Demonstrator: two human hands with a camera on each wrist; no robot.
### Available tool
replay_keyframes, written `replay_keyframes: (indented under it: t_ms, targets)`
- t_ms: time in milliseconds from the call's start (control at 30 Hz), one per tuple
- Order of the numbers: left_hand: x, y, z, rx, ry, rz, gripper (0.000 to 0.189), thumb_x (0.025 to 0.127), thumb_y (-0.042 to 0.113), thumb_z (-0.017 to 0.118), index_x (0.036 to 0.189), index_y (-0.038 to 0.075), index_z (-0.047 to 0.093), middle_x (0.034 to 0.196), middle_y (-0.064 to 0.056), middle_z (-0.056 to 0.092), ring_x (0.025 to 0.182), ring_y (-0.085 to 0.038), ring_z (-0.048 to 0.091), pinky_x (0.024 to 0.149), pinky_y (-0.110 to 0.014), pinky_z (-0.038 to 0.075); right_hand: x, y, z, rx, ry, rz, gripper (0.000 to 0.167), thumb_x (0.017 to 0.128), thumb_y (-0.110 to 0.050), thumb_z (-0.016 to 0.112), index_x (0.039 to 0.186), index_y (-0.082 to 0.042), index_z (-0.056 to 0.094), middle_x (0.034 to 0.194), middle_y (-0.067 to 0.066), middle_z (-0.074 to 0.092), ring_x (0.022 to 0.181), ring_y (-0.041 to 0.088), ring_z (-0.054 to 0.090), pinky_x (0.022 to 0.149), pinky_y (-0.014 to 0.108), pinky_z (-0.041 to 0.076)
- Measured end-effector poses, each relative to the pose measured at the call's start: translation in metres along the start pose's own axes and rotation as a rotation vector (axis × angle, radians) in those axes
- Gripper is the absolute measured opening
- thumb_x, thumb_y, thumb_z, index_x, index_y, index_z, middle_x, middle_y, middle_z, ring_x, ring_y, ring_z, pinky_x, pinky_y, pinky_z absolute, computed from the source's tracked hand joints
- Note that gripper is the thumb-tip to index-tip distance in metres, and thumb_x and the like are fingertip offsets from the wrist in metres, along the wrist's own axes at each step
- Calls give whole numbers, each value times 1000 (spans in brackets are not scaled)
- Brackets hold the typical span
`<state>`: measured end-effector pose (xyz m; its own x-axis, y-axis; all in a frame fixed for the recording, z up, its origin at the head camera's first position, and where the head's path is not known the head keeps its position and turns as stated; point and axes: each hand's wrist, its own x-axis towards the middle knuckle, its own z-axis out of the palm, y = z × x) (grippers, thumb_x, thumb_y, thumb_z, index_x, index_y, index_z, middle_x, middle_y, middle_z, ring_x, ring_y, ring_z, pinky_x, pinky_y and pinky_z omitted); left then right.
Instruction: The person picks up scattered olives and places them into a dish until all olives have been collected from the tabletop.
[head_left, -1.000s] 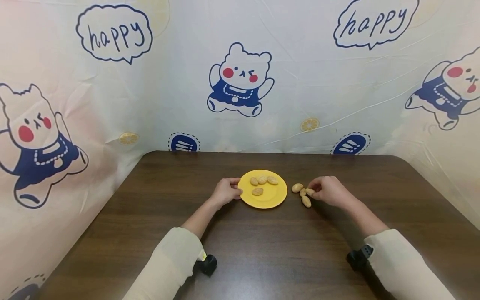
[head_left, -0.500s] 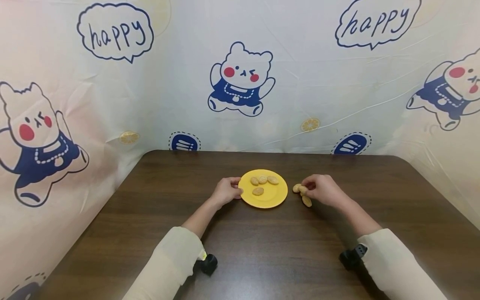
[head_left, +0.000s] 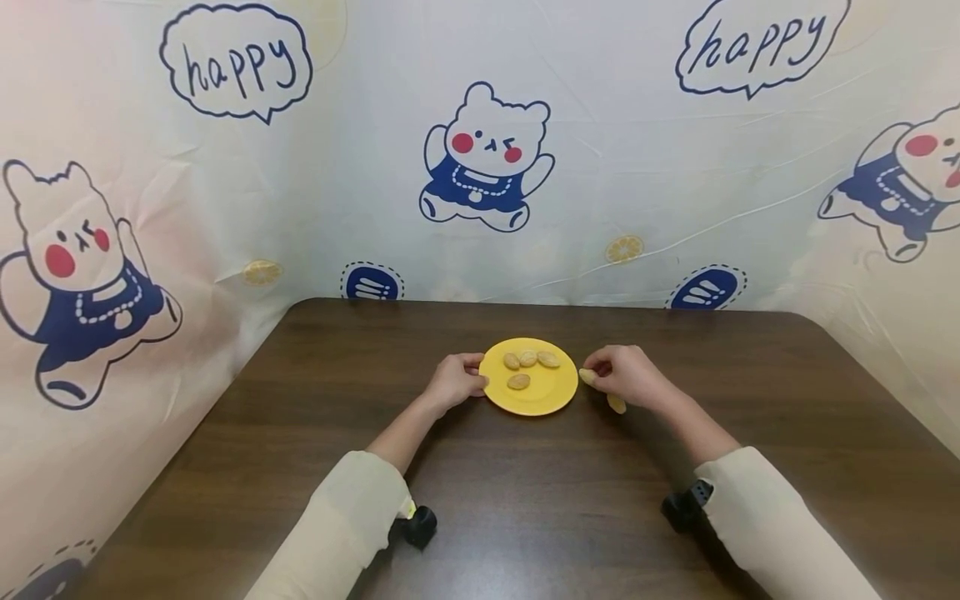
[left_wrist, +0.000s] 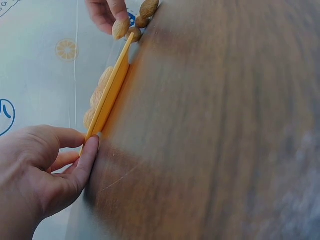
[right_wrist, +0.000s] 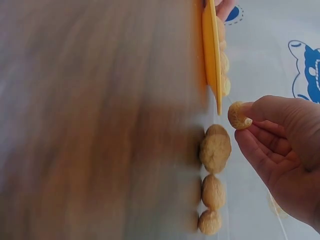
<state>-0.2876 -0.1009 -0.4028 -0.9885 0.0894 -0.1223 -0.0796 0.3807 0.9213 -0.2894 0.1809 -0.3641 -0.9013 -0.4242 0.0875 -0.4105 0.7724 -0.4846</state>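
My left hand [head_left: 455, 382] pinches the near-left rim of a round yellow plate [head_left: 551, 394], thumb on one face and fingers on the other in the left wrist view. Several tan, almond-shaped nuts in their shells [head_left: 519, 382] lie on the plate. Just off the plate's right edge, my right hand [head_left: 630, 375] pinches one such nut [right_wrist: 239, 116] between thumb and fingers, above the table. Below it, three more nuts sit in a row in the right wrist view, the largest [right_wrist: 216, 149] closest to the plate. From the head, the hand hides most of them; one nut [head_left: 617, 403] shows.
A dark brown wooden table [head_left: 495, 500] carries everything. Behind it and at both sides hangs a pale cloth [head_left: 337, 167] printed with bears and words. Black wrist cameras are strapped near both light sleeves [head_left: 337, 517].
My right hand has moved left from the loose nuts toward the plate and now carries one nut. My left hand stays on the plate's rim.
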Motion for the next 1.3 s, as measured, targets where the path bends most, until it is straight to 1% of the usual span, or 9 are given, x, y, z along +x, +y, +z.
replay_keyframes:
  t_ms: [167,300,400,633,833,1300]
  targets:
    - [0,0,0,-4,4,3,50,84,-3,62,132,-3,47,109,-15,56,89,-20,58,68,-26,56,6,-6,4,3,-23,15,18,80,-8,69,98,-3,69,86,5,63,75,17,56,69,31,53]
    - [0,0,0,1,7,2,50,84,-3,62,132,-3,48,108,-15,56,88,-21,58,67,-26,56,10,-10,7,2,-28,10,19,80,-8,70,99,-3,69,87,5,63,77,17,57,71,31,54]
    - [-1,1,1,10,5,3,50,84,-3,62,132,-3,48,108,-15,56,88,-20,57,67,-26,56,14,-12,8,-7,-32,-10,21,79,-6,70,99,-2,69,88,6,64,78,17,58,70,31,54]
    - [-1,3,2,7,-4,8,50,85,-3,62,132,-3,47,107,-14,56,87,-20,57,68,-25,56,22,-19,14,-5,-55,-24,20,80,-6,69,100,-2,69,90,6,64,78,17,56,67,28,54]
    - [0,3,1,-11,-7,10,50,84,-4,61,132,-4,47,105,-15,55,87,-20,57,67,-25,56,29,-22,17,-43,-46,-55,18,81,-6,68,99,-1,70,89,7,65,79,17,58,68,29,53]
    - [-3,3,0,-2,8,0,49,84,-4,62,131,-4,48,105,-15,55,87,-20,56,67,-25,56,35,-24,24,-39,-54,-51,16,82,-8,69,97,-2,71,88,6,66,78,16,58,68,29,53]
